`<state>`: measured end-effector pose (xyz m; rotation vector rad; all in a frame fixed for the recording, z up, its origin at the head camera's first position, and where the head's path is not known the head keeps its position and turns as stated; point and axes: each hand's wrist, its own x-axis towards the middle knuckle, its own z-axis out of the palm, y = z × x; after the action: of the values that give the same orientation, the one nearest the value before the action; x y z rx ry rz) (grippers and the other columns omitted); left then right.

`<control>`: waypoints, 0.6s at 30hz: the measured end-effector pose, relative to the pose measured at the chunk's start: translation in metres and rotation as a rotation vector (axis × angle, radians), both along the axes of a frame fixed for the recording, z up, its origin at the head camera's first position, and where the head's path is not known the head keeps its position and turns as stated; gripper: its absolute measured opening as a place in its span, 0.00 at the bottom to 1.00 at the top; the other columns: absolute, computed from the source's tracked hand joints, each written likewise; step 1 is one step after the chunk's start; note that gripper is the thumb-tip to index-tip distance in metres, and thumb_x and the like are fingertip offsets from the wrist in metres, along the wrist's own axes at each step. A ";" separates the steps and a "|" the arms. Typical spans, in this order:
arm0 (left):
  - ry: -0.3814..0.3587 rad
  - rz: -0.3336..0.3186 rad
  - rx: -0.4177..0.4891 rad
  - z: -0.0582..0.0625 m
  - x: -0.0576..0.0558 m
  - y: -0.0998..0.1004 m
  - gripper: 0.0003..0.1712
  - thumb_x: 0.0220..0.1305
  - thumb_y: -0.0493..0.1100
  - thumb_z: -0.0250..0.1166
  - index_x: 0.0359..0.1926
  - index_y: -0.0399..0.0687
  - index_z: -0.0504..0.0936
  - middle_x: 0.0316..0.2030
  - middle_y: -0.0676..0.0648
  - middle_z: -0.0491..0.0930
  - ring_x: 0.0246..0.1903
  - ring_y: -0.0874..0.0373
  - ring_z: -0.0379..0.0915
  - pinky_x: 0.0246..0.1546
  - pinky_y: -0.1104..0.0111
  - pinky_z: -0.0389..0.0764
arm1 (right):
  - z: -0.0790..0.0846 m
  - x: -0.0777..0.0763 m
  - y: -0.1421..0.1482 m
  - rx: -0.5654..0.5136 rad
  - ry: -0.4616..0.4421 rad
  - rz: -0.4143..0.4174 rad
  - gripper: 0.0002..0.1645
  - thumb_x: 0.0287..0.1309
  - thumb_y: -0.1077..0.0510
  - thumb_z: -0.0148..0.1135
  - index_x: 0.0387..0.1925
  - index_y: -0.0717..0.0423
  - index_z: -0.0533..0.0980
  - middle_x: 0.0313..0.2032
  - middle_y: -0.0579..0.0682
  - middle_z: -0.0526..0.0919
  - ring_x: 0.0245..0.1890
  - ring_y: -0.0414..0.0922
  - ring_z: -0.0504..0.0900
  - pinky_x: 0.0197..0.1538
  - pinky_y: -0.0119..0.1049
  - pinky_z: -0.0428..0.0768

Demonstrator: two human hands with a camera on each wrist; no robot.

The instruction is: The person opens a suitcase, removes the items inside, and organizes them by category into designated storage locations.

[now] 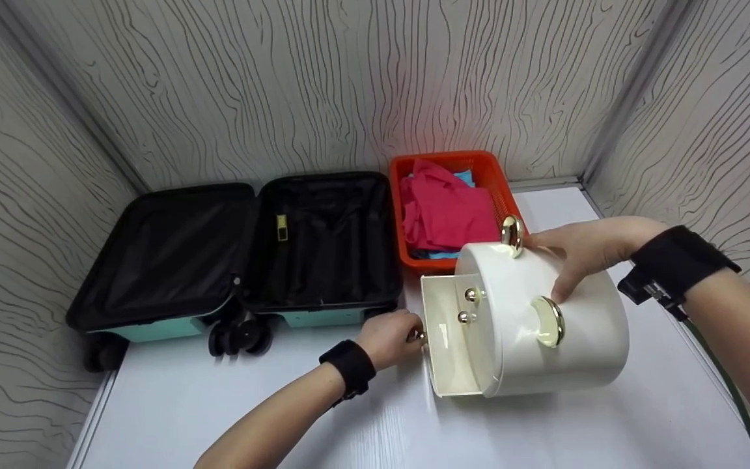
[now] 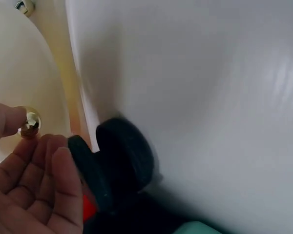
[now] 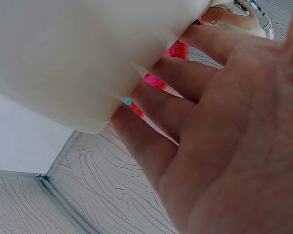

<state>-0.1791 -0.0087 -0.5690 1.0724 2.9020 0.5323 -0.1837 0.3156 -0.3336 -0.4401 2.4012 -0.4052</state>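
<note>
A white, round-sided storage box (image 1: 570,352) with gold-coloured handles stands on the table at the right in the head view. One drawer (image 1: 443,339) sticks out of its left face; two more gold knobs show beside that drawer. My left hand (image 1: 391,339) pinches the drawer's round gold knob (image 2: 31,123) between thumb and fingertips. On the box's upper side rests my right hand (image 1: 583,251), its thumb close to the crescent-shaped gold handle (image 1: 552,322). In the right wrist view its fingers (image 3: 156,105) lie fairly straight and spread against the white surface. The drawer's contents are mostly hidden.
Behind the box is an orange basket (image 1: 502,185) with folded pink cloth (image 1: 450,208) and some blue cloth. An open suitcase (image 1: 329,241), black inside and mint outside, lies at the back left, its wheels (image 1: 241,335) toward me. Patterned walls (image 1: 323,85) enclose the table.
</note>
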 end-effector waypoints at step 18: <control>-0.038 0.004 -0.002 0.013 0.001 -0.017 0.09 0.62 0.52 0.72 0.34 0.55 0.85 0.25 0.60 0.76 0.25 0.66 0.71 0.24 0.70 0.70 | 0.000 -0.001 0.001 0.012 0.012 -0.004 0.63 0.46 0.44 0.81 0.80 0.45 0.58 0.56 0.52 0.76 0.56 0.53 0.75 0.55 0.54 0.77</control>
<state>-0.1783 -0.0257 -0.5557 1.0444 2.8725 0.5435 -0.1842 0.3167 -0.3335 -0.4335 2.4157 -0.3906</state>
